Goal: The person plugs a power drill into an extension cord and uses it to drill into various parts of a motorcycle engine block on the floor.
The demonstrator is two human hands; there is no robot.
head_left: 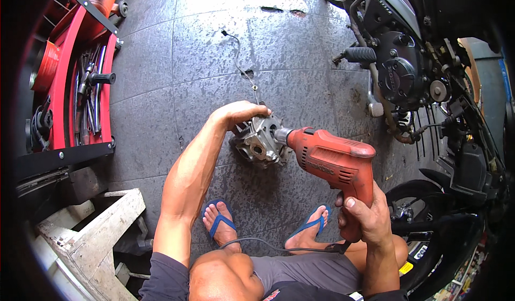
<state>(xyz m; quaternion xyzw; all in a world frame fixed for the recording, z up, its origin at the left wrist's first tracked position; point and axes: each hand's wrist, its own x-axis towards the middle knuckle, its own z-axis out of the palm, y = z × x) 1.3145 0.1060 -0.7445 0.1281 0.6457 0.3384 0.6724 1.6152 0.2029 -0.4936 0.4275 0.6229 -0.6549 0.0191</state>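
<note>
A metal engine part (255, 145), likely a cylinder head, rests on or just above the floor in front of my feet. My left hand (241, 113) is closed on its upper edge, with some fingers hidden behind it. My right hand (365, 215) is wrapped round the handle of a red corded electric drill (327, 153), held level. The drill's silver chuck (280, 136) points left into an opening in the part; any bit is hidden. The drill's cable (279, 247) loops past my knees. A thin cable (237, 54) lies on the floor beyond the part.
A motorcycle (397, 78) stands along the right side. On the left are a red tool tray (107, 105) with metal tools and a dirty white low frame (102, 231). The tiled floor (145, 59) has small broken holes (272, 9). My feet (217, 220) in blue flip-flops are below the part.
</note>
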